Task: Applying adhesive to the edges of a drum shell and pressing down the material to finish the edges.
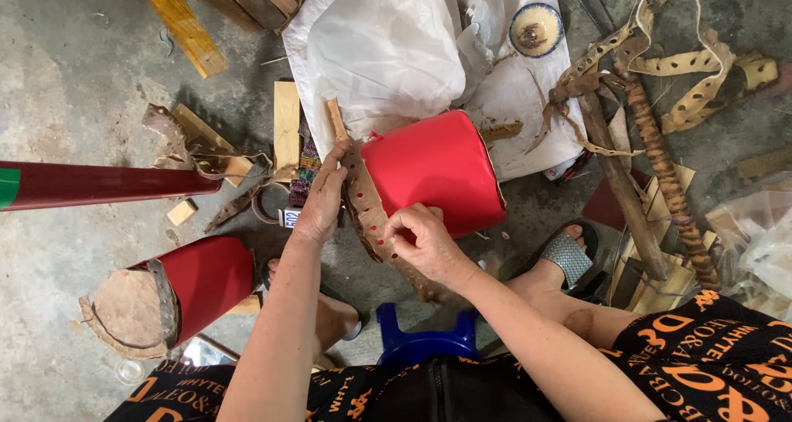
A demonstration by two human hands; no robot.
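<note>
Two hands work one red drum (441, 179), which lies on its side on the concrete floor (74, 84) just ahead of the knees, its open end turned toward the person so the rim is within reach. A brown hide strip (369, 216), punched with holes through which red shows, wraps that near rim. Right hand (425, 245): fingertips pressed together in a pinch on the strip's lower stretch, seemingly at one hole; whether a lace or pin sits in the pinch cannot be told. Left hand (323, 198): fingers partly spread and laid flat on the strip's upper stretch, just above the pinch, likely pressing the hide tight to the shell so it cannot slip. A wood wedge (336, 118) pokes up past the left fingertips, between strip and white plastic sheet (388, 51). Beyond the drum, on the sheet, a small round dish (536, 28). Right of the pinch, well apart: spare punched strips (701, 75) and a wrapped stick (668, 183), heaped in arm's range. Left of the grip: a second drum (177, 294), hide head already on, and a red pole (99, 183) crossing at forearm level. Below the hands a blue stool (425, 339); a sandalled foot (569, 257) rests beside the drum, possibly bracing it.
</note>
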